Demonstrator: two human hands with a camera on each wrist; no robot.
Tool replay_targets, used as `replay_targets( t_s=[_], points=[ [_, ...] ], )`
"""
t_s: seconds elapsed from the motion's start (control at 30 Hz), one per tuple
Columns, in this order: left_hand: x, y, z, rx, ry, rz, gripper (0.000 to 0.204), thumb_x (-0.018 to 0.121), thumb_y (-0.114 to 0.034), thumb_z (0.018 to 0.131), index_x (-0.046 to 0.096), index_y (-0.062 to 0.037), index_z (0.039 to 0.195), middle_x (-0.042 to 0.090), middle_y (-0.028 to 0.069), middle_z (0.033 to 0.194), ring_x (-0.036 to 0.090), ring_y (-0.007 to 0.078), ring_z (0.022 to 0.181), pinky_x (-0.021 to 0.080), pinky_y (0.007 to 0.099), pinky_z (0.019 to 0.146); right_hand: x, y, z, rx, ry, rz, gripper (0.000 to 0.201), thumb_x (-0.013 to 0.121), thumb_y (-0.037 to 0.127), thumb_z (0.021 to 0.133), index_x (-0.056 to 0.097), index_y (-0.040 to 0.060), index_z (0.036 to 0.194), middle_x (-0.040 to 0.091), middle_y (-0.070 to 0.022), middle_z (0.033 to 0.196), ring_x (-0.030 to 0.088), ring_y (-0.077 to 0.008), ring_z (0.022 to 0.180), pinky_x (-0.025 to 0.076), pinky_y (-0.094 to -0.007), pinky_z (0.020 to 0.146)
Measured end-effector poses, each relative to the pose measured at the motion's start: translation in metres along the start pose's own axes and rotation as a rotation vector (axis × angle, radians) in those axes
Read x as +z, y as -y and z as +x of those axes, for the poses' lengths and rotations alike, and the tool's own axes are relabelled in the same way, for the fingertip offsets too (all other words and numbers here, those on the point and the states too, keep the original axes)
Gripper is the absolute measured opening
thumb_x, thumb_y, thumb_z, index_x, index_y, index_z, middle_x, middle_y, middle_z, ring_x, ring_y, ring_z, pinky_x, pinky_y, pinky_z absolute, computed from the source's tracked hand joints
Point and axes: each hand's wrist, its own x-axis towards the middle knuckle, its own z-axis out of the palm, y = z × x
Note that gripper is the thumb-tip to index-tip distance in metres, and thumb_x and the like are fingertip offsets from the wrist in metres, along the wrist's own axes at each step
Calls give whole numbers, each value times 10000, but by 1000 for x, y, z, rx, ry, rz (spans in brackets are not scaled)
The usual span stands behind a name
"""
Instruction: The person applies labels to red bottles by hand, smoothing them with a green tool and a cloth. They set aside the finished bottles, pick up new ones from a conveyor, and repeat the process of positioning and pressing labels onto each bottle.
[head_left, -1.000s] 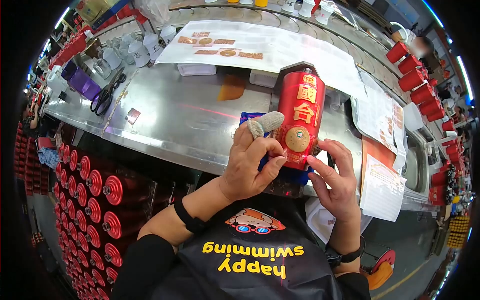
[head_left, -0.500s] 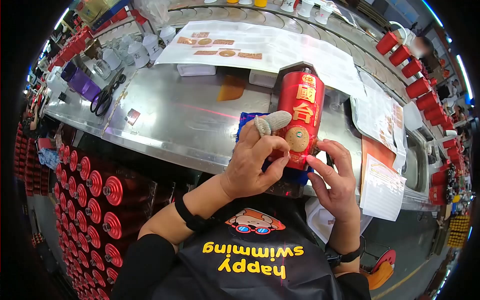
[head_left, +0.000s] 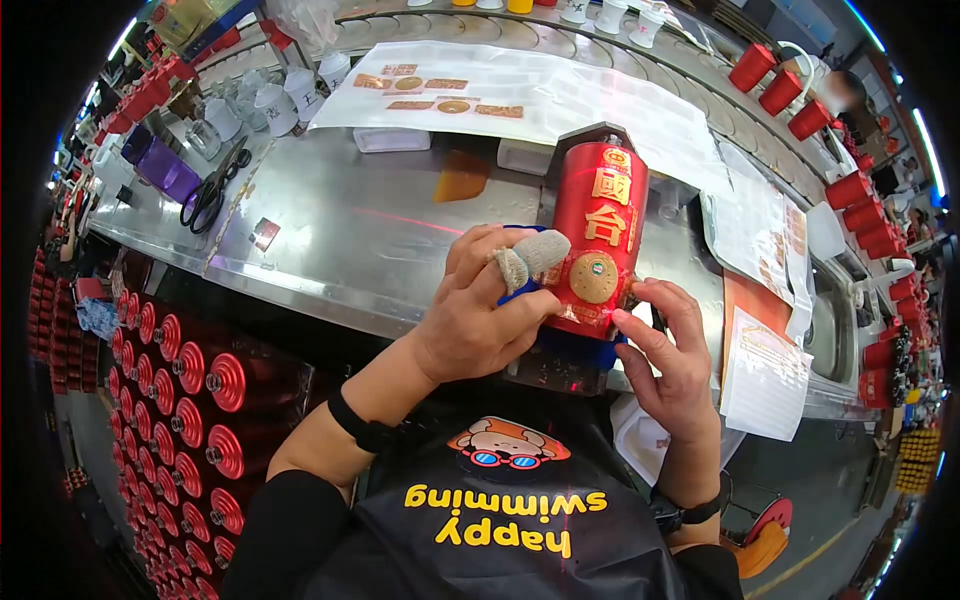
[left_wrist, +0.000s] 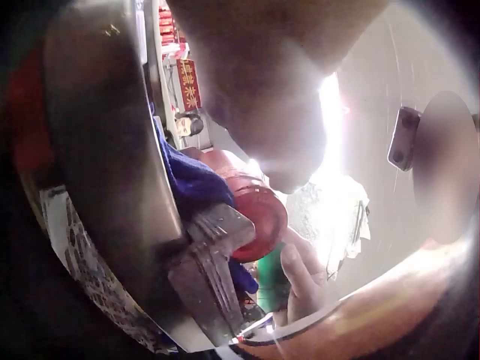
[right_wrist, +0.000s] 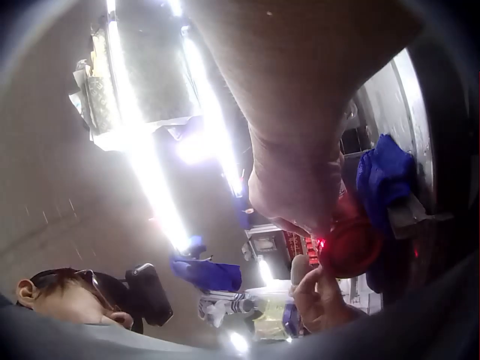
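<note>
A red bottle [head_left: 600, 220] with gold lettering and a round gold emblem lies in a dark stand [head_left: 575, 130], its base toward the person. My left hand [head_left: 470, 310] is at the bottle's left side, a knitted cover [head_left: 540, 255] on one finger. Its covered finger lies against the bottle, and the index fingertip is at the lower label. Fingertips of my right hand [head_left: 675, 350] touch the right side near the base, thumb held apart. Blue cloth [head_left: 518, 290] shows between the left fingers. The bottle's base [right_wrist: 352, 247] shows in the right wrist view.
White sheets with gold labels [head_left: 450, 85] lie behind the bottle. Scissors [head_left: 210, 190] and a purple bottle [head_left: 165, 165] stand at the left. Red bottles [head_left: 185, 430] are stacked below the table's left edge. A sink [head_left: 830, 320] is on the right.
My left hand has drawn back left from the lower label, its thumb and index fingertip no longer curled together there. My right hand stays put. Red bottles on the far line have shifted.
</note>
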Motion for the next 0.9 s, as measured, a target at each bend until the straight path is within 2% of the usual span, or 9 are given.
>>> replay_targets(
  t_s=[0.13, 0.23, 0.33, 0.37, 0.47, 0.5, 0.6, 0.7, 0.9],
  points=[
    [-1, 4, -5, 35, 6, 56, 217, 713, -105, 734, 664, -135, 944, 592, 144, 1235, 512, 345, 1187, 395, 515, 1017, -1, 0, 0, -9, -2, -8, 438, 754, -17, 698, 688, 77, 1120, 568, -169, 1240, 543, -389, 1152, 482, -458, 944],
    [-1, 3, -6, -55, -40, -8, 189, 693, -144, 803, 654, -113, 985, 594, 165, 1234, 516, 357, 1169, 395, 488, 1009, -3, 3, 1, -11, -12, -20, 438, 751, -21, 701, 688, 75, 1123, 564, -172, 1247, 541, -390, 1157, 479, -455, 948],
    [2, -3, -3, -289, -67, -270, 214, 657, -239, 889, 640, -77, 1028, 586, 188, 1235, 514, 381, 1130, 389, 466, 997, 0, 2, 1, -16, -10, 3, 434, 752, -17, 705, 689, 73, 1125, 560, -176, 1256, 537, -391, 1165, 477, -458, 950],
    [2, -6, -4, -382, -3, -371, 350, 623, -347, 935, 597, -56, 1128, 574, 202, 1235, 505, 388, 1117, 369, 464, 999, 0, 2, 1, -22, -10, -3, 433, 752, -14, 709, 688, 73, 1128, 558, -177, 1258, 536, -391, 1167, 475, -458, 952],
    [8, -12, -1, -523, 62, -461, 445, 627, -397, 930, 548, -58, 1207, 565, 196, 1233, 499, 373, 1129, 344, 478, 1021, -1, 0, 0, -15, -26, -33, 433, 752, -5, 721, 684, 75, 1141, 555, -179, 1265, 534, -390, 1172, 468, -459, 960],
    [9, -9, -3, -494, 92, -447, 539, 631, -418, 926, 483, -50, 1291, 543, 192, 1256, 494, 363, 1146, 326, 479, 1041, -2, -2, -1, 5, -43, -49, 434, 752, -2, 726, 682, 76, 1147, 554, -180, 1267, 534, -390, 1173, 465, -459, 962],
    [8, -7, -5, -336, 77, -358, 610, 626, -447, 927, 451, -31, 1336, 514, 195, 1293, 484, 358, 1174, 326, 459, 1057, -2, -3, -4, 47, -65, -59, 451, 756, 8, 737, 671, 75, 1174, 551, -181, 1272, 535, -383, 1173, 459, -455, 968],
    [15, 0, -12, -483, 89, -541, 678, 613, -484, 931, 416, -9, 1373, 489, 200, 1331, 468, 348, 1221, 329, 435, 1069, 1, -2, -3, 47, -65, -26, 473, 760, 8, 734, 661, 70, 1192, 549, -180, 1272, 536, -382, 1170, 459, -457, 965],
    [42, 1, -12, -600, -3, -595, 688, 581, -512, 947, 425, 17, 1358, 515, 195, 1311, 483, 340, 1229, 341, 424, 1064, 4, -1, 1, 36, -42, 10, 505, 763, -5, 728, 646, 67, 1214, 548, -181, 1271, 537, -381, 1165, 460, -457, 964]
  ],
)
